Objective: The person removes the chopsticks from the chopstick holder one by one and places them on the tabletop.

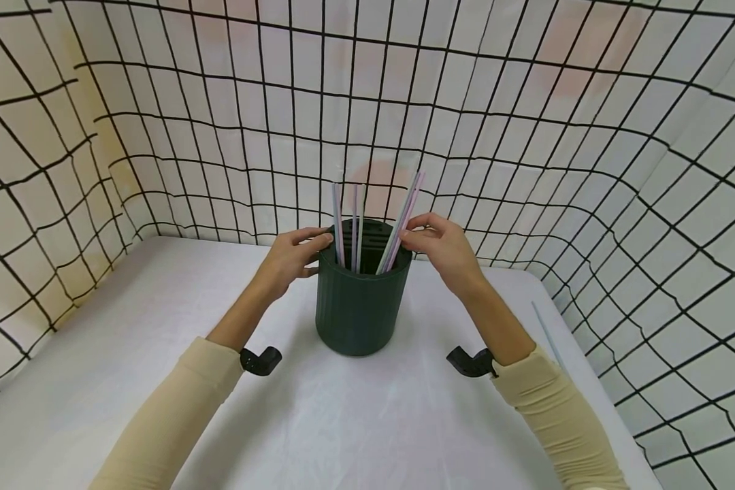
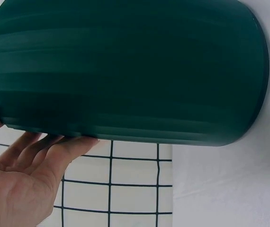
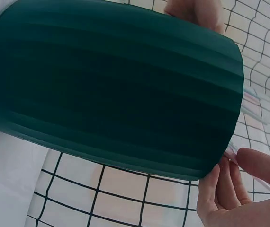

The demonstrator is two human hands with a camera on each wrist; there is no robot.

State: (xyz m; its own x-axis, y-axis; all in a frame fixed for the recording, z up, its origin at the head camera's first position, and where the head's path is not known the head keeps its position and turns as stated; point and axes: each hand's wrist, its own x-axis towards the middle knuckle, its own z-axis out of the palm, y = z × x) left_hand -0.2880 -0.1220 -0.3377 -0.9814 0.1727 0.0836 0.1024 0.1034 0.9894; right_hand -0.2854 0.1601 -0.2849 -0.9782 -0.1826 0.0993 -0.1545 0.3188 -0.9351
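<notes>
A dark green ribbed pot (image 1: 358,313) stands upright on the white table, with several thin pastel drinking straws (image 1: 356,224) leaning inside it. My left hand (image 1: 290,262) grips the pot's left rim, thumb over the edge and fingers along the outer wall. In the left wrist view those fingers (image 2: 73,146) lie against the green side. At the right rim my right hand (image 1: 444,248) pinches a small bunch of pink and whitish straws (image 1: 398,228), which slant to the right. In the right wrist view the thumb (image 3: 258,163) presses by the straws, other fingers close at the rim.
A single pale blue straw (image 1: 548,333) lies on the table (image 1: 355,422) near its right edge, beyond my right forearm. Black wire grid panels (image 1: 269,129) with white sheeting behind them surround the table at the back and both sides.
</notes>
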